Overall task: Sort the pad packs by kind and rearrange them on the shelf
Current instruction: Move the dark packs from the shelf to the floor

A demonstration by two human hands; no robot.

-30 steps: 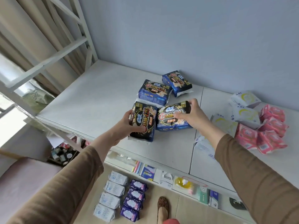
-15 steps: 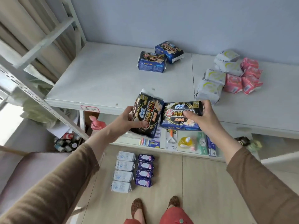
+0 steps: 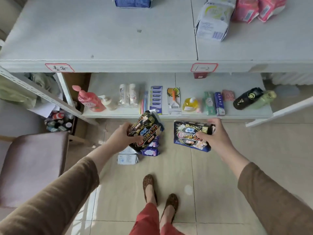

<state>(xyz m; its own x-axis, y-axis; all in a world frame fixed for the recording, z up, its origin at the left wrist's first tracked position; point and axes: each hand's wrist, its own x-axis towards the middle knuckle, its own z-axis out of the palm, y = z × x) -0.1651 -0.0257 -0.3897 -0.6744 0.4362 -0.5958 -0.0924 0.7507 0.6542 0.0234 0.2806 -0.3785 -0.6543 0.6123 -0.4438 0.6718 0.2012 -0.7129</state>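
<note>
Head view: tiled floor (image 3: 211,175) below you, white shelf (image 3: 101,39) ahead. Your left hand (image 3: 120,139) grips a black pad pack (image 3: 146,131), tilted, held over the floor. Your right hand (image 3: 215,138) grips a second black pack (image 3: 189,134), level, well apart from the first. White pack (image 3: 127,158) and purple packs (image 3: 150,151) lie on the floor under the left one.

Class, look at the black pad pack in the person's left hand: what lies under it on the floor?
Under the black pad pack, gripped by the left hand, purple packs and pale blue-white packs lie on the floor. How many lie there is hidden by the pack and hand.
</note>
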